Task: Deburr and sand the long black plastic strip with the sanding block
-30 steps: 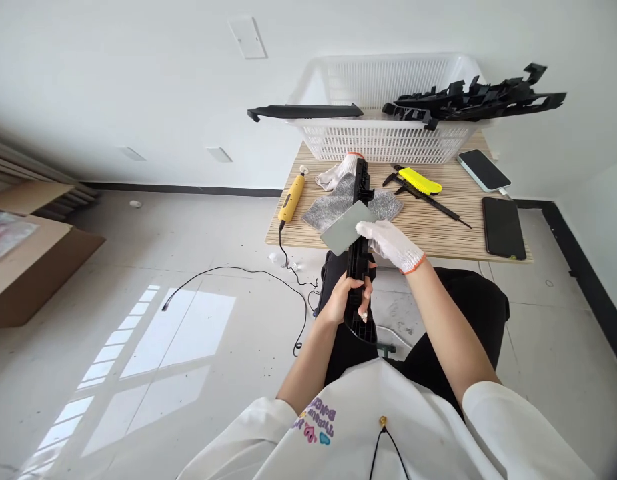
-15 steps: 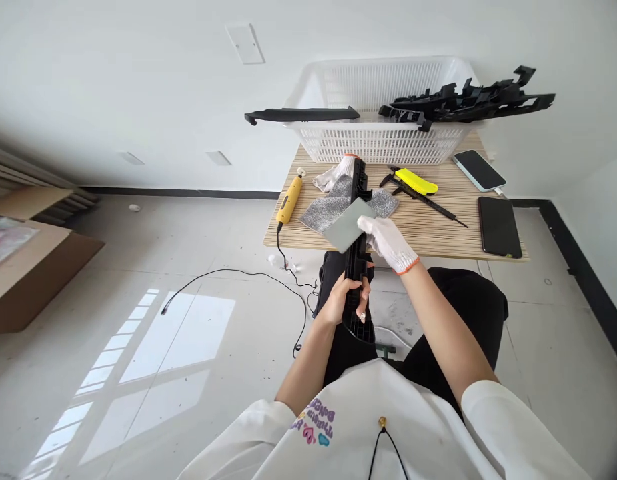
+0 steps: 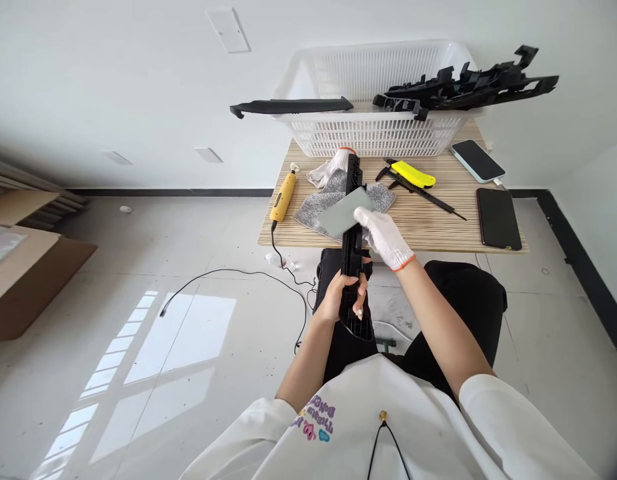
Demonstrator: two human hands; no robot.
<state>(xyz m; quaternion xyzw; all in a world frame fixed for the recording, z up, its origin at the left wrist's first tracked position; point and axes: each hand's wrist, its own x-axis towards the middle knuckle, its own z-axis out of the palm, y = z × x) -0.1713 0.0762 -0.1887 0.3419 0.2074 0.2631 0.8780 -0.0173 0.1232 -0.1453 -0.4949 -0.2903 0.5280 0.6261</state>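
Here's the left hand (image 3: 337, 295), bare, fingers clamped round the lower part of a long, narrow black plastic piece with a ribbed, slotted face (image 3: 351, 253), which runs from above the lap up over the near edge of the light, striped wooden table (image 3: 428, 230). And there's the right hand (image 3: 382, 233), in a white knitted glove with an orange cuff, fingers closed on the right-hand end of a flat, grey-green rectangular sheet (image 3: 341, 213). That sheet lies slantwise across the black piece, above the left hand; whether it presses on the piece, I cannot tell. Behind them, a mottled grey cloth (image 3: 308, 212) spreads over the table, a loose white knitted glove with an orange edge (image 3: 333, 167) just beside it. Over on the left, it's a slim yellow power tool with a pale round tip (image 3: 283, 197), its black cord dropping over the edge. To the right, a bright yellow plastic-handled object (image 3: 413, 175) rests over a black caliper (image 3: 428, 195); further right come a pale-edged phone with a cable (image 3: 478, 160) and, nearer, a black phone (image 3: 498, 219). At the back stands a white slatted plastic basket (image 3: 373, 137), one long black strip (image 3: 293, 107) across its left rim, a tangle of black plastic parts (image 3: 458, 90) jutting out over the right.
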